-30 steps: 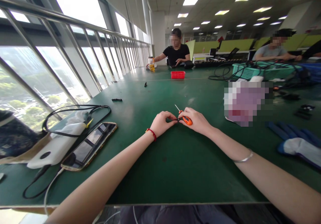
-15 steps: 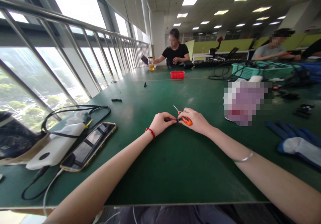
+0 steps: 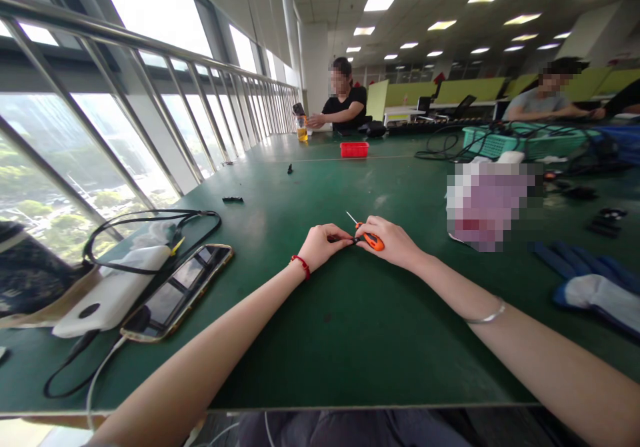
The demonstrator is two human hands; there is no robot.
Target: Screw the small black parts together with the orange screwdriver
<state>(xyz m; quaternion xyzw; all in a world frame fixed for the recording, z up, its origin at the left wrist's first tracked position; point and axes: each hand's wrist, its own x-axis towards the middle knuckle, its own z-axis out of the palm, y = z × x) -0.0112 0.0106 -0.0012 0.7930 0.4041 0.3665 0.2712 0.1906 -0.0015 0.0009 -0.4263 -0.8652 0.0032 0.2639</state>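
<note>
My right hand (image 3: 387,239) is closed round a screwdriver (image 3: 373,241) with an orange and black handle. Its thin metal shaft points up and to the left, away from me. My left hand (image 3: 323,245), with a red bracelet at the wrist, pinches a small black part (image 3: 355,240) between thumb and fingers. The fingertips of both hands nearly meet at that part, and much of it is hidden by them. Both hands are just above the green table (image 3: 345,340).
To the left lie a phone (image 3: 177,293), a white power bank (image 3: 113,293) and looped black cables. A red basket (image 3: 355,149) stands farther back. On the right are a blurred pink-and-white package (image 3: 493,207), gloves (image 3: 595,287) and a green basket (image 3: 525,141). Two people sit beyond.
My hands and the screwdriver stay almost still. The person across the table has turned toward the railing, both arms now reaching near the jar.
</note>
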